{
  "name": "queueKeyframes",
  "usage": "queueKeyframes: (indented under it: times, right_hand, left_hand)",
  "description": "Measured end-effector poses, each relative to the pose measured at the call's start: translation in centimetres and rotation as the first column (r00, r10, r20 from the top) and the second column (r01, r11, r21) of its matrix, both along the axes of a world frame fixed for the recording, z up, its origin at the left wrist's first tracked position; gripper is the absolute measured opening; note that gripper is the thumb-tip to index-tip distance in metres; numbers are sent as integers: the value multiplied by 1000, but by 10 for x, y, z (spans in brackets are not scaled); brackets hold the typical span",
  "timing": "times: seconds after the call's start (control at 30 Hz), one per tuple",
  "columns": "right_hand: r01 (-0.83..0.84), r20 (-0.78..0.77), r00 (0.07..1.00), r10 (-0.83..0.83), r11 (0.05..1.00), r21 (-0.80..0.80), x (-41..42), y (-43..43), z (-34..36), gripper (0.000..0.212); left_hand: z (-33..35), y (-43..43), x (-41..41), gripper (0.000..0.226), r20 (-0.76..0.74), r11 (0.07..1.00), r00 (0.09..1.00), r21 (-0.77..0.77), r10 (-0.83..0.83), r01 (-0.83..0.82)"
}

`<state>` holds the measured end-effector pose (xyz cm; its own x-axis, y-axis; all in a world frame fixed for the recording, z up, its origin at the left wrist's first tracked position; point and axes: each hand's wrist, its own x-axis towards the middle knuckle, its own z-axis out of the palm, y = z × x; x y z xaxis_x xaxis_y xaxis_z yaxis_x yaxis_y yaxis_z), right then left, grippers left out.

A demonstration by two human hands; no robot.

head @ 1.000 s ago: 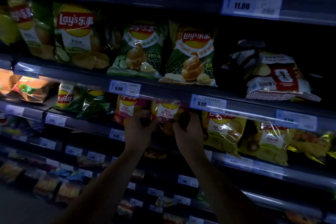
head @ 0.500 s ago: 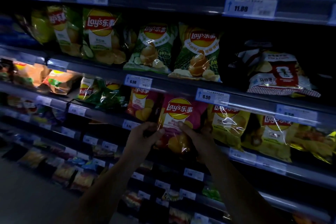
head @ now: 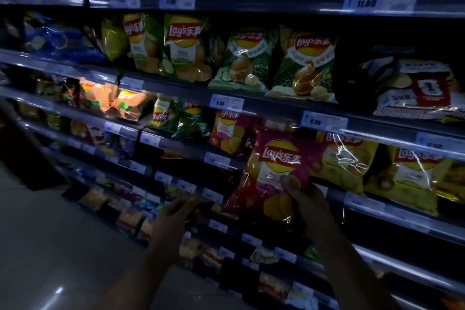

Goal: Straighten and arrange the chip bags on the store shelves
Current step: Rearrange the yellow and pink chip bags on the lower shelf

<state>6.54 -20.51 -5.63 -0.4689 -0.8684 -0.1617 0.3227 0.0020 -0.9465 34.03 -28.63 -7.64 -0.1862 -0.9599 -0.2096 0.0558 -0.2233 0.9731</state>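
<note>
Right hand (head: 312,205) grips the glossy magenta Lay's chip bag (head: 276,158) near its lower right edge. The thumb (head: 289,184) is pressed on the printed front and the other fingers are hidden behind the foil. This bag is held out in front of the shelf row, roughly upright with a slight lean, and rises from the hand towards the white 6.50 price label (head: 324,121) above it.

Just right of the hand, two crinkled yellow Lay's bags (head: 342,161) lean on the same shelf, behind the grey shelf rail (head: 402,211). Up and to the left of the hand, a second magenta chip bag (head: 230,133) sits back on that shelf.

The left hand (head: 173,214) hangs to the left of the right hand and a little lower, apart from the held bag. Its fingers are loosely bent and nothing shows in them, though it is blurred.

Higher above both hands, dark green Lay's bags (head: 305,63) stand on the next shelf up.
</note>
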Motion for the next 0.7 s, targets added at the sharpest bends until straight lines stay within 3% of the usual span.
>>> queueKeyframes:
  times: [0.13,0.2,0.27,0.33,0.43,0.6,0.7]
  right_hand:
    - [-145,-113,982,149,989,37,33,-13,-1,33]
    - [-169,-151,973,177,984,62,51,-22,1,45]
    - [-200,-155,965,211,976,86,68,-34,1,40]
    - [-175,-144,971,191,978,112,83,-47,-1,33]
    - [-65,-100,992,73,995,74,103,-68,-2,47]
    - [30,-104,994,-22,997,76,118,-81,-2,38]
    - [32,-131,991,-18,994,101,118,-77,4,27]
  left_hand:
    - [27,-32,-6,30,-55,982,980,8,-189,189]
    - [38,-46,-19,20,-106,956,950,-26,-293,292]
    - [44,-62,-28,13,-103,945,940,-39,-326,323]
    - [41,-82,-28,27,-48,937,938,-97,-342,336]
    - [39,-108,-15,34,-61,915,916,-109,-396,389]
    - [43,-151,1,20,-213,880,861,5,-463,475]
    - [42,-169,0,17,-169,887,872,-31,-459,460]
